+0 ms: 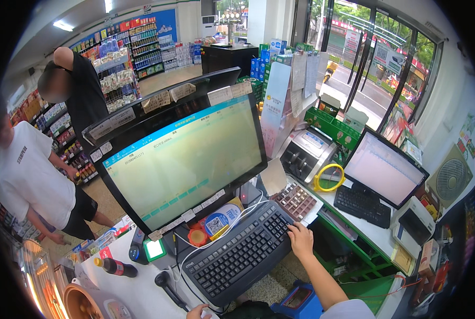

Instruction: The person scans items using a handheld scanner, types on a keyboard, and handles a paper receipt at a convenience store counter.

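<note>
My right hand [301,240] rests with its fingertips at the number pad of a black keyboard [241,251]. At the bottom edge, my left hand [199,312] is partly in view, close to the handle of a black handheld barcode scanner [172,290]; whether it grips anything cannot be made out. Behind the keyboard stands a large monitor [185,155] with a lit screen and paper slips stuck around its frame. A cola bottle with a yellow cap [115,267] lies on the white counter [145,291], left of the scanner.
Two people stand beyond the counter at left, near store shelves [143,44]. A rice cooker [95,303] sits at the lower left. Right of the monitor are a banknote counter [307,151], a yellow ring [329,177], a second monitor [385,167] and a printer [413,225]. A blue stool [299,301] stands below.
</note>
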{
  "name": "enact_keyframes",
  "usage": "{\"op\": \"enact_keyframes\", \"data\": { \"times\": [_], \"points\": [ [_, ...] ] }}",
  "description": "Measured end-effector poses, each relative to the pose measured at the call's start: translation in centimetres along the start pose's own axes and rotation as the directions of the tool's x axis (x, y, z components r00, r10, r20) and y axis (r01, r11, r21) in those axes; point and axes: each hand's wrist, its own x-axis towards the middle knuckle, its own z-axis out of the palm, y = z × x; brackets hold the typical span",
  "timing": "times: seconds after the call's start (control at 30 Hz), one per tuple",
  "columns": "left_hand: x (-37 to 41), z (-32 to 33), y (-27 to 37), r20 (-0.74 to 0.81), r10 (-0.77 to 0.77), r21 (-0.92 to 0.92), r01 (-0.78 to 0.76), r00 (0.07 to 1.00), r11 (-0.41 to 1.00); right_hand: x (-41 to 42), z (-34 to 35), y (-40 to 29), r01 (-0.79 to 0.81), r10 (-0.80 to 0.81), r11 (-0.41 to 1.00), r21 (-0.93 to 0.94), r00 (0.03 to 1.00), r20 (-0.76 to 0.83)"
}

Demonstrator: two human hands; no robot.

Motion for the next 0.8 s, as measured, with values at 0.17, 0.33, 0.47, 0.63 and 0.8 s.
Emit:
{"op": "enact_keyframes", "data": {
  "times": [0.17, 0.33, 0.47, 0.63, 0.8],
  "points": [
    [0.1, -0.8, 1.6, 0.017, -0.014, 0.026, 0.014, 1.0, 1.0, 1.0, -0.7, -0.2, 0.0, 0.002, 0.999, -0.038, 0.999, 0.046],
    [0.4, -1.2, 1.7, 0.005, -0.004, 0.008, 0.004, 1.0, 1.0, -0.3, 0.1, -0.2, -0.093, 0.093, 0.996, 0.003, 0.994, 0.051],
    [0.6, -1.7, 1.7, -0.018, 0.038, 0.034, -0.038, 0.999, 0.999, -0.5, -0.3, -0.5, -0.073, 0.074, 0.997, -0.033, 0.997, 0.027],
    [0.5, -2.1, 2.9, 0.015, -0.003, 0.042, 0.002, 1.0, 0.999, -0.9, -0.5, -0.1, -0.126, 0.125, 0.991, 0.035, 0.992, 0.027],
    [0.8, -1.3, 1.6, -0.037, 0.076, 0.055, -0.073, 0.996, 0.996, -0.6, -2.7, -2.2, -0.116, 0.139, 0.98, 0.16, 0.98, -0.141]
  ]
}}
